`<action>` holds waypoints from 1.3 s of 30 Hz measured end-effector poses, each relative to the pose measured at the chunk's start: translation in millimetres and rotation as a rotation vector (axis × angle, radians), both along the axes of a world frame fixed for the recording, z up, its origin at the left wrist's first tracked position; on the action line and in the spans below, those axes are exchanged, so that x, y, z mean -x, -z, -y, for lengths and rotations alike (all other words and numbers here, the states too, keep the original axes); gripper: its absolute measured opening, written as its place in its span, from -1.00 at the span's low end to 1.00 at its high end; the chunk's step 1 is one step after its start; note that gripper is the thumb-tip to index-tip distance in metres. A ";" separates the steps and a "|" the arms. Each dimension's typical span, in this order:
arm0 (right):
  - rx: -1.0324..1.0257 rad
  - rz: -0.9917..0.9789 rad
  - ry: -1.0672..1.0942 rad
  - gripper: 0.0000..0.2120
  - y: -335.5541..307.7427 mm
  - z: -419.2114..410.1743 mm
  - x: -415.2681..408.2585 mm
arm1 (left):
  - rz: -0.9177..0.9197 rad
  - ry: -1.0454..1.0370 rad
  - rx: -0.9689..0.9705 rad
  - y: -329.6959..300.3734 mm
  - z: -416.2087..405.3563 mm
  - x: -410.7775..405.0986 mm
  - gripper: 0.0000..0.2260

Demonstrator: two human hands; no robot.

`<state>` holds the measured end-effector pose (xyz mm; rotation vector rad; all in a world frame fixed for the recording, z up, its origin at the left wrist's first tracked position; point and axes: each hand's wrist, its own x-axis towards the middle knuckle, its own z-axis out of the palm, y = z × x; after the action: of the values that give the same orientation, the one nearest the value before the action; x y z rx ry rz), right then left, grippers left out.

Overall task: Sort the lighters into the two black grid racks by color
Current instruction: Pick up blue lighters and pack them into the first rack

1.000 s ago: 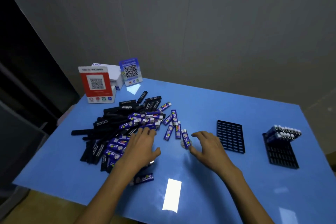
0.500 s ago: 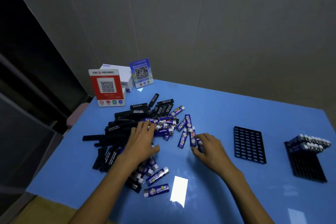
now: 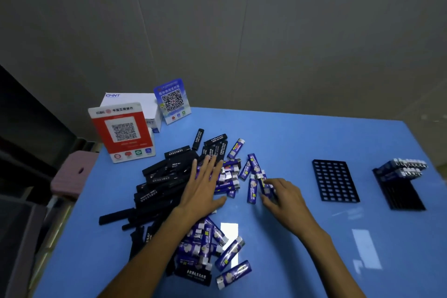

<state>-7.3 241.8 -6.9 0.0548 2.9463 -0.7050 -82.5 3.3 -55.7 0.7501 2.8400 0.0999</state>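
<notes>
Blue table — hands on lighters, rack well right.

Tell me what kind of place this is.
Probably a small shop counter or stockroom: two QR payment signs, red and blue, stand on the blue table beside a bulk heap of lighters.

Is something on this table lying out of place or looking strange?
Nothing looks damaged. The black and blue lighters lie mixed in a loose pile. The nearer rack holds none, and the blue lighters fill only the far end of the right rack.
</notes>
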 end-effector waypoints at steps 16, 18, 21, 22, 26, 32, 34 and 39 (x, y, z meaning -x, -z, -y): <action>0.011 0.069 -0.005 -0.63 3.8 -35.2 19.6 | -0.044 -0.023 0.017 0.7 -49.3 14.5 -0.15; 0.011 0.073 -0.010 -0.63 4.4 -37.8 20.8 | -0.070 -0.005 0.003 0.4 -48.2 14.6 -0.18; 0.026 0.080 -0.012 -0.64 5.6 -39.4 20.5 | -0.045 0.029 0.003 -0.4 -44.3 14.2 -0.14; 0.029 0.083 -0.014 -0.64 6.1 -40.0 19.9 | -0.031 0.038 0.017 -1.4 -43.4 14.1 -0.13; 0.027 0.093 -0.022 -0.64 7.5 -43.4 17.7 | 0.006 0.036 0.069 -4.6 -44.5 13.9 -0.14; 0.040 0.062 -0.002 -0.69 7.6 -45.1 13.8 | -0.001 -0.022 0.014 -8.6 -49.8 14.9 -0.30; 0.043 0.073 -0.003 -0.69 8.3 -45.2 12.0 | 0.000 -0.041 -0.008 -8.6 -49.4 14.2 -0.33; 0.036 0.103 -0.014 -0.66 8.5 -44.5 6.9 | -0.025 -0.044 -0.019 -8.9 -48.8 9.9 -0.36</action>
<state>-14.2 286.3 -15.4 0.0659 2.8323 -0.7304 -92.4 52.0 -46.8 0.6976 2.8840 0.1257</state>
